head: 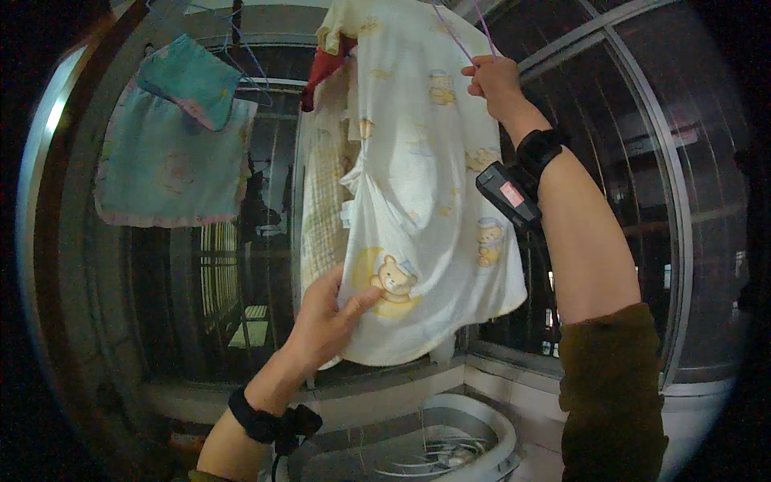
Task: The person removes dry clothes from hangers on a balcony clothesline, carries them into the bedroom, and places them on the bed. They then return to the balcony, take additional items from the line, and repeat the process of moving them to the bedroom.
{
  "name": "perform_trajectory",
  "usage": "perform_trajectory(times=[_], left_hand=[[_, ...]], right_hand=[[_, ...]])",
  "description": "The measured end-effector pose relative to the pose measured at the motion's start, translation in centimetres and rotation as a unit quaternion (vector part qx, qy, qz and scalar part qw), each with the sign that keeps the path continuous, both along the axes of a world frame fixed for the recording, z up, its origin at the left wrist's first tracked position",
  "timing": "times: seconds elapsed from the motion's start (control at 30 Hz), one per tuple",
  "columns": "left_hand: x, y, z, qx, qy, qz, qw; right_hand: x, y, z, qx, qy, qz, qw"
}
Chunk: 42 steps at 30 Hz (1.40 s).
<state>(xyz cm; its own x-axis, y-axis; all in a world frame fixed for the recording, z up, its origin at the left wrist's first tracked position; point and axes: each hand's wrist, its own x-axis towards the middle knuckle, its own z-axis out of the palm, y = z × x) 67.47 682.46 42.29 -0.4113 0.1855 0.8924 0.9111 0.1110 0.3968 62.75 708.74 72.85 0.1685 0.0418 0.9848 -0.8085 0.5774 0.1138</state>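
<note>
A white cloth with printed teddy bears (415, 181) hangs in front of me, bunched into folds at its left side. My left hand (331, 319) grips its lower left edge, thumb on the front beside a bear print. Higher up at the right, my right hand (497, 81) has its fingers closed around a thin purple hanger (483, 24), whose upper part runs out of view. Behind the white cloth's left edge hang a checked gauzy cloth (319, 211) and a red piece of fabric (325, 75).
On the left, a small green cloth (190, 84) and a larger green cloth with a pink edge (174, 162) hang near blue wire hangers (253, 60). Dark barred windows (602, 150) surround the cloths. Below stands a pale plastic tub (509, 434) with thin looped items inside.
</note>
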Motion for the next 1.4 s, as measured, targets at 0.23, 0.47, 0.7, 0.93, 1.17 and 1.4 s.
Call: perform_trajectory(times=[0.23,0.47,0.7,0.93,1.17,1.4], left_hand=[[0.8,-3.3,-1.8,-0.05,0.03,0.021,0.998],[-1.8,-1.2,-3.8,-0.103,-0.024,0.066,0.992],[-2.2,-0.3,-1.8,-0.104,-0.003,0.123,0.987],[2.2,0.0,0.5,-0.06,-0.042,0.166,0.983],[3.0,1.0,-1.9,-0.085,-0.03,0.265,0.96],[7.3,4.1,-9.9,-0.062,-0.12,0.233,0.963]], right_hand=[[-5.1,1.3,5.6,0.034,0.049,-0.483,0.874],[-4.5,0.2,1.4,-0.146,-0.077,0.355,0.92],[-2.1,-1.6,1.2,-0.153,-0.081,0.427,0.888],[-4.9,-0.6,2.0,-0.102,-0.081,0.469,0.873],[-2.9,-1.6,0.5,-0.073,0.001,0.377,0.923],[-2.3,-2.3,-13.0,-0.095,-0.007,0.429,0.898]])
